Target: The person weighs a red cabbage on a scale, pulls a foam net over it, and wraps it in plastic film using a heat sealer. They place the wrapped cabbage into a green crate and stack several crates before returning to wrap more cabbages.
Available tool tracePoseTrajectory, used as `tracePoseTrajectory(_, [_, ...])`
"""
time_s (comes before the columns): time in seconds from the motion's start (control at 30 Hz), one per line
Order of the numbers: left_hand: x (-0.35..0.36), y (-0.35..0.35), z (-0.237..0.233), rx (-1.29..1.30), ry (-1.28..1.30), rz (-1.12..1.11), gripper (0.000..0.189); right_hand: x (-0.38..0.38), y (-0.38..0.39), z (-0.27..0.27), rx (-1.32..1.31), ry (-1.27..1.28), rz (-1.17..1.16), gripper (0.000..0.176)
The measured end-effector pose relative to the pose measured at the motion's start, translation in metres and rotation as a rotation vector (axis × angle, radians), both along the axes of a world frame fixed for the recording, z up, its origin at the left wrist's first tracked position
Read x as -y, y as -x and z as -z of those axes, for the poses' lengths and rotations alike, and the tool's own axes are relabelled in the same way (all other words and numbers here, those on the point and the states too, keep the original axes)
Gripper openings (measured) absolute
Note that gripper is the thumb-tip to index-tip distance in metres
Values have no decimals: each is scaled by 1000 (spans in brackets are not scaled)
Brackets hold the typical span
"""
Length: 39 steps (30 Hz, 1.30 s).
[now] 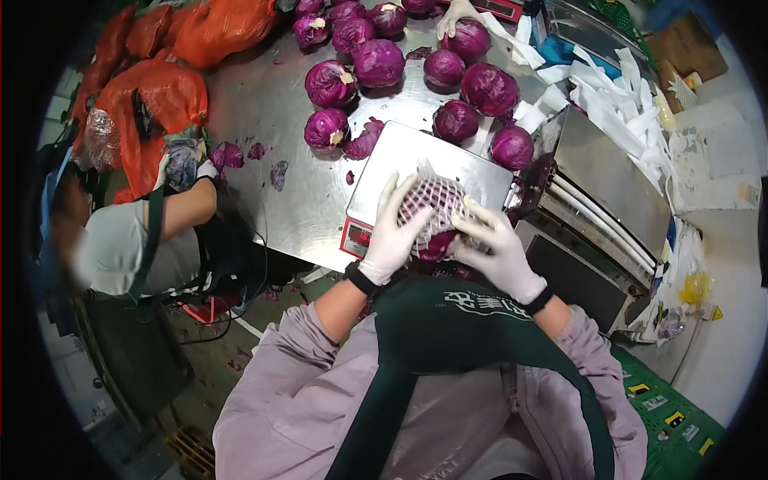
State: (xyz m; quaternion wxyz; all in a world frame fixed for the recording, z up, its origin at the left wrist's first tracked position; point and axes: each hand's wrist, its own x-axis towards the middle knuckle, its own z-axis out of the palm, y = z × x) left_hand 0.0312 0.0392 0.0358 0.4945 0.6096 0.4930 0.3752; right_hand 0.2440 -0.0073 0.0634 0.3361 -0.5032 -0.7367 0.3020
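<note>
A red cabbage [436,246] sits between my hands, most of it covered by a white foam net sleeve [433,196]. My white-gloved left hand [394,234] grips its left side, with the thumb across the net. On the other side, my right hand [500,253], also gloved, has its fingers curled onto the net's right edge. Purple leaf shows bare at the bottom. Beneath or just under the cabbage is the steel platform of a scale [392,157] with a red display; whether they touch is hidden.
Several bare cabbages [378,63] stand on the steel table [272,204]. A wrapping machine [604,188] and white net sleeves [620,100] are at right. Orange net bags [148,92] lie at left, beside a co-worker [152,240] handling a cabbage. Another gloved hand [458,16] touches a far cabbage.
</note>
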Motion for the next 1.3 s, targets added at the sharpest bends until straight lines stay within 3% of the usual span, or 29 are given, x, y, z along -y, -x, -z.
tracePoseTrajectory(0.03, [-3,-2,1,91,-2,-33,69,-5,2,8,-116,-15,115,31])
tracePoseTrajectory(0.13, [1,-6,-18,-224,-270,117,75,-29,4,19,-399,144,251,14])
tracePoseTrajectory(0.17, [0,-8,-19,-296,-337,134,74,-32,8,18,-402,140,252,14])
tracePoseTrajectory(0.3, [-7,-8,-7,-95,-181,39,61,-50,1,16,-326,245,301,16])
tracePoseTrajectory(0.37, [-10,-9,-6,-279,-336,19,62,-64,-5,28,-586,437,352,14])
tracePoseTrajectory(0.5, [-22,-19,-11,-231,-392,-43,59,-83,3,21,-798,365,344,12])
tracePoseTrajectory(0.57, [-29,-20,-8,-187,-370,-27,50,-85,10,7,-995,454,312,14])
tracePoseTrajectory(0.6, [-31,-21,-8,-151,-401,-63,37,-81,5,5,-1086,541,274,28])
tracePoseTrajectory(0.63, [-34,-19,0,-150,-401,-69,37,-75,7,-1,-1082,543,270,28])
tracePoseTrajectory(0.7, [-40,-12,23,143,-217,-151,28,-63,13,-19,-271,106,306,55])
tracePoseTrajectory(0.73, [-40,-11,21,143,-217,-152,28,-58,16,-22,-124,89,301,73])
tracePoseTrajectory(0.77, [-39,-12,17,260,-149,-185,26,-55,13,-5,-39,91,290,70])
tracePoseTrajectory(0.83, [-40,-13,9,379,-78,-212,25,-50,6,12,-150,355,279,57])
tracePoseTrajectory(0.87, [-40,-14,5,411,-23,-239,27,-49,0,12,-148,356,276,57])
tracePoseTrajectory(0.97, [-40,-8,4,453,38,-277,28,-46,-10,10,-71,296,292,27])
tracePoseTrajectory(1.03, [-42,-7,9,493,92,-295,32,-44,-10,-6,-74,97,359,22])
tracePoseTrajectory(1.07, [-47,-5,18,593,199,-296,37,-43,-6,-5,-500,170,464,23])
tracePoseTrajectory(1.1, [-46,-5,24,594,198,-296,37,-43,-3,-11,-483,-1,571,26])
tracePoseTrajectory(1.17, [-42,-4,12,797,381,-363,39,-33,0,-31,-167,-221,274,28])
tracePoseTrajectory(1.2, [-43,-6,7,801,383,-402,38,-24,13,-44,-113,-62,131,27])
tracePoseTrajectory(1.23, [-45,-5,11,799,381,-397,38,-16,29,-40,-97,-38,131,26])
tracePoseTrajectory(1.3, [-48,-1,24,824,372,-366,41,-6,32,-23,236,-132,152,25])
